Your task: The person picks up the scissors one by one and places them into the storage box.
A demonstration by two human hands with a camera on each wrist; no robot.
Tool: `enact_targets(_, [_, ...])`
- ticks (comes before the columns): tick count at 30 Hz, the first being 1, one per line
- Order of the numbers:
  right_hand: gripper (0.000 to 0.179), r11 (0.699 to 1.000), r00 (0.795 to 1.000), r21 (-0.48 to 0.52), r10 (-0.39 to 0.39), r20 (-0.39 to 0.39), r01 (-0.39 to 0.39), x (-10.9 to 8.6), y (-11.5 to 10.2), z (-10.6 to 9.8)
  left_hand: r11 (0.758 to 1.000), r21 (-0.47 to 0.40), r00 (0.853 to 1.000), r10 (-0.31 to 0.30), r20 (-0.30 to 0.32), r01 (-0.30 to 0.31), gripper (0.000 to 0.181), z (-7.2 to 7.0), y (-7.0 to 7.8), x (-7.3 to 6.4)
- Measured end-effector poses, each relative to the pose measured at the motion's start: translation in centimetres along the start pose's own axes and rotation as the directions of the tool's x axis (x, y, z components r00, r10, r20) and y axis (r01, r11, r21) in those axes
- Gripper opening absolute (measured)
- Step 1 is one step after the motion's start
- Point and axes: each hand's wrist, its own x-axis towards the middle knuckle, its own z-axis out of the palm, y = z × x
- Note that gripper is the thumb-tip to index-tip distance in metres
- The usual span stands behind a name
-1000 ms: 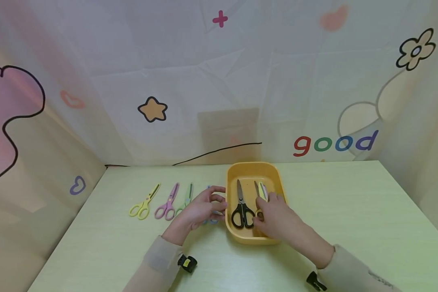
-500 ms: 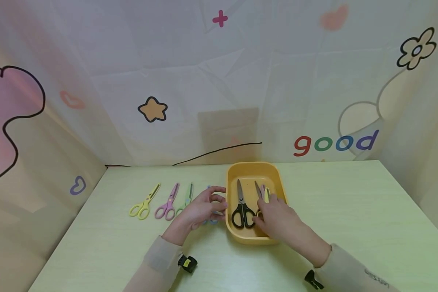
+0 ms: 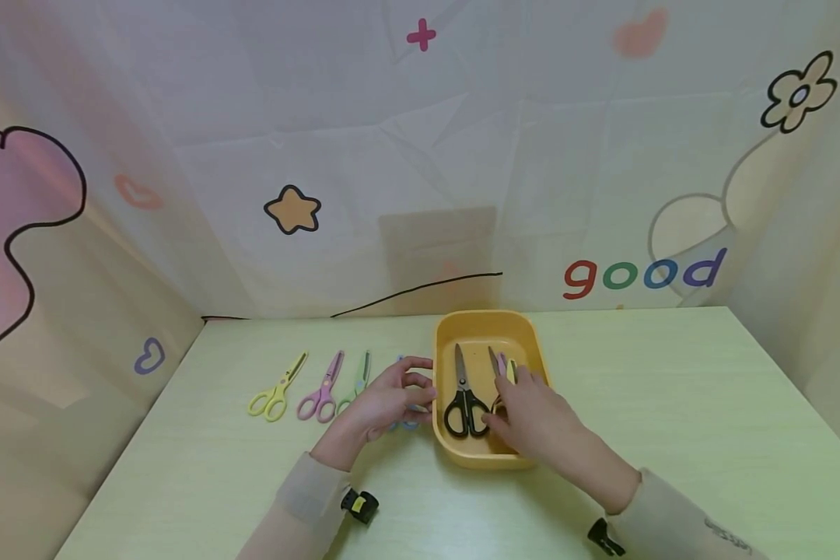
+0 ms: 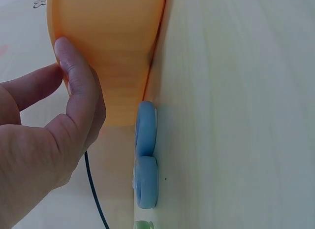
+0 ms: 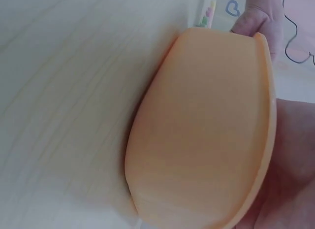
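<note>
At the left rim of a yellow plastic tray, my left hand pinches the edge between thumb and fingers, as the left wrist view shows. My right hand reaches over the tray's right side, its fingertips hidden inside. Beneath it lie scissors with a dark pointed blade, and pink and yellow tips show by the fingers. Whether the right fingers grip any of these cannot be seen. Black-handled scissors lie beside them in the tray. Blue scissors lie just left of the tray, partly covered by the left hand.
Left of the tray, yellow scissors, pink scissors and green scissors lie in a row on the pale table. A printed cloth hangs behind and at both sides.
Under my right hand, the yellow and pink tips in the tray have shifted place. That hand has barely moved. My left hand and the tray have stayed where they were.
</note>
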Motion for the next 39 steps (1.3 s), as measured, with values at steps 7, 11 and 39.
enact_targets(7, [0.025, 0.993, 0.991, 0.1, -0.055, -0.122, 0.068, -0.1, 0.9, -0.8, 1.0, -0.001, 1.0, -0.005, -0.005, 0.005, 0.053, 0.1, 0.1, 0.0])
enact_targets(11, [0.014, 0.98, 0.974, 0.162, -0.078, -0.211, 0.113, -0.3, 1.6, -1.1, 1.0, -0.001, 1.0, -0.007, -0.004, 0.007, 0.053, 0.2, 0.1, 0.0])
enact_targets(39, [0.06, 0.523, 0.971, 0.82, 0.167, 0.168, -0.232, -0.2, 8.2, -0.8, 1.0, -0.004, 1.0, 0.0, -0.008, 0.0, 0.054, 0.1, -0.1, 0.1])
